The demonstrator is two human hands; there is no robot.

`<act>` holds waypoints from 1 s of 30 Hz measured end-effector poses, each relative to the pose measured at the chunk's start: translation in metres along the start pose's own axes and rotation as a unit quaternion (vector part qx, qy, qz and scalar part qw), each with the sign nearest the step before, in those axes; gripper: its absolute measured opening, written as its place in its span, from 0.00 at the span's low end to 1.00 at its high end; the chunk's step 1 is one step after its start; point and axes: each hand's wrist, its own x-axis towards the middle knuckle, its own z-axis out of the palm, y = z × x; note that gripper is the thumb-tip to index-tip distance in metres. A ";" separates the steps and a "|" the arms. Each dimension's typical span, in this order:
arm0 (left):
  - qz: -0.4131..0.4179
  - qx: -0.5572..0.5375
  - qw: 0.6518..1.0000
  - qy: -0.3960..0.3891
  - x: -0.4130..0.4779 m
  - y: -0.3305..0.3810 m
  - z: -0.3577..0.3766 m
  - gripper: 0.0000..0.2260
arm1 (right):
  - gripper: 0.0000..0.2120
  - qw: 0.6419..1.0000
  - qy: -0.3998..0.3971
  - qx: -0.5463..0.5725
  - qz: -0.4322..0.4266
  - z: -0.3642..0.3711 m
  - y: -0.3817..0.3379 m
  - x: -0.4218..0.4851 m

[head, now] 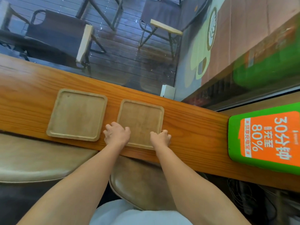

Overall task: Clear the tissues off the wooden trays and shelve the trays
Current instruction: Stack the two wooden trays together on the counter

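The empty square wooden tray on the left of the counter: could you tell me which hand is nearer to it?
Left. The left hand lies just beside that left tray; the right hand grips the other tray's far side.

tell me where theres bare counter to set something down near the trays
Widest bare stretch: the counter to the left of the left tray. Another lies between the right tray and the green sign. The gap between the trays is narrow, and the left hand and right hand crowd the right tray's near edge.
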 end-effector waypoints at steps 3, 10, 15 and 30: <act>-0.032 -0.023 0.999 -0.023 0.002 0.001 -0.002 0.29 | 0.27 0.997 -0.047 0.056 0.034 -0.009 0.000 0.005; -0.103 -0.054 0.991 -0.072 0.005 -0.010 0.002 0.33 | 0.39 0.991 -0.088 0.056 0.080 -0.021 0.010 0.009; -0.083 -0.160 0.975 -0.127 -0.002 -0.024 0.003 0.31 | 0.30 0.987 -0.117 0.095 0.057 -0.023 0.032 0.003; 0.004 -0.163 0.986 -0.029 -0.016 -0.034 -0.036 0.29 | 0.30 0.991 -0.084 0.105 0.007 -0.025 0.008 -0.034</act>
